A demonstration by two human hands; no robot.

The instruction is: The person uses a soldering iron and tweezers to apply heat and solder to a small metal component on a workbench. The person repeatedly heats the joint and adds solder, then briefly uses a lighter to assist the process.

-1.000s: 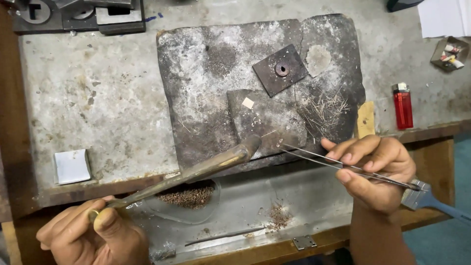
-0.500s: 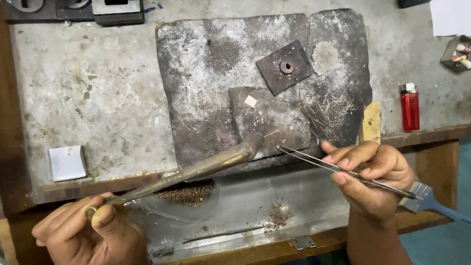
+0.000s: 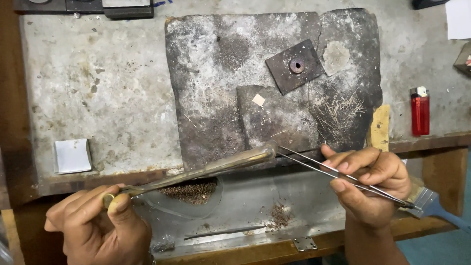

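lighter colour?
Red lighter with a silver top, seen in the head view.

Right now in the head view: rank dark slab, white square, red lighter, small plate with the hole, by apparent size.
1. Dark slab, by far the largest.
2. Small plate with the hole.
3. White square and red lighter: look about alike in area, so unranked.
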